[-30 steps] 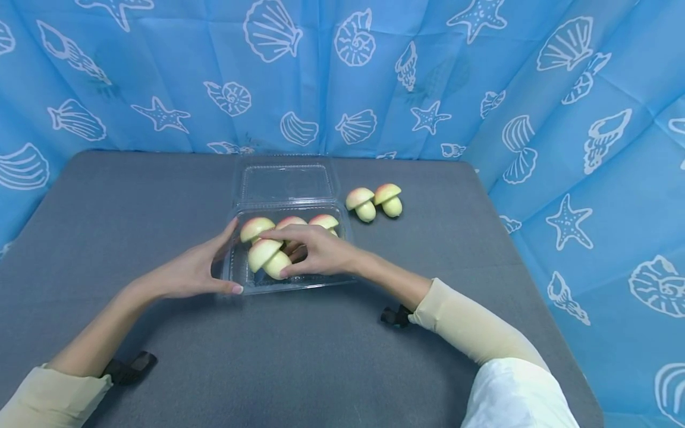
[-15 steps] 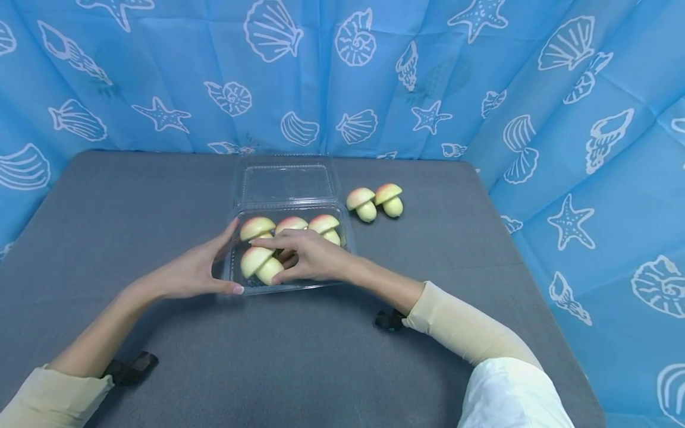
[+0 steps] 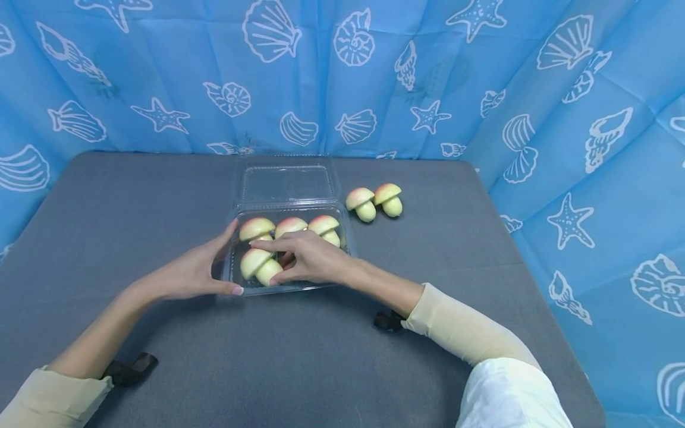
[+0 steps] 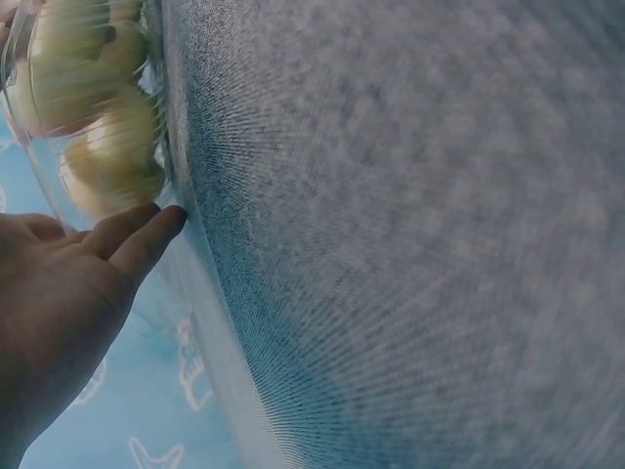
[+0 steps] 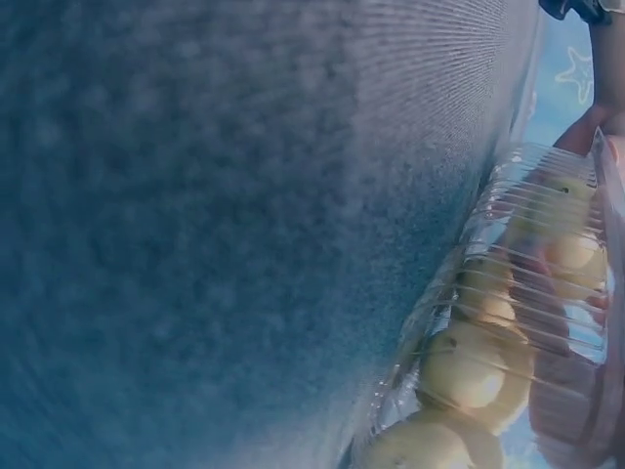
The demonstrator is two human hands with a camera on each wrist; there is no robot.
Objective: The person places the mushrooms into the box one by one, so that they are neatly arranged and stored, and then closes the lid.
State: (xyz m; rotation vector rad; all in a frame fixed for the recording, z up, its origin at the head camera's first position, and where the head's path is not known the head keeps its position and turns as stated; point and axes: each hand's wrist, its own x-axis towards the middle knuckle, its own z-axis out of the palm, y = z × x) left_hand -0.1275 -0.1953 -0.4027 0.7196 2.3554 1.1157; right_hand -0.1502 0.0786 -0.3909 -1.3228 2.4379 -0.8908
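A clear plastic clamshell container [image 3: 307,286] lies with its lid folded back on the grey table. Three pale yellow-green mushrooms with reddish caps, such as the right one [image 3: 324,224], form its back row. A similar mushroom [image 3: 255,263] lies at the container's front left, and my right hand [image 3: 316,257] pinches it between thumb and fingers. With thumb and fingers spread and fairly straight, my left hand [image 3: 195,267] touches the container's left side. In the left wrist view, fingertips [image 4: 168,223] meet the clear wall beside the mushrooms. The right hand partly hides the back row.
Two more mushrooms [image 3: 367,205] lie together on the table [image 3: 428,238] to the right of the container. The raised lid [image 3: 286,181] reaches toward the table's back edge. A blue curtain [image 3: 321,71] with white shell prints hangs behind and to the right.
My right hand has shifted slightly left and toward me, bringing the pinched mushroom into the container's front left. Over the last half second it barely moves. The left hand stays in place.
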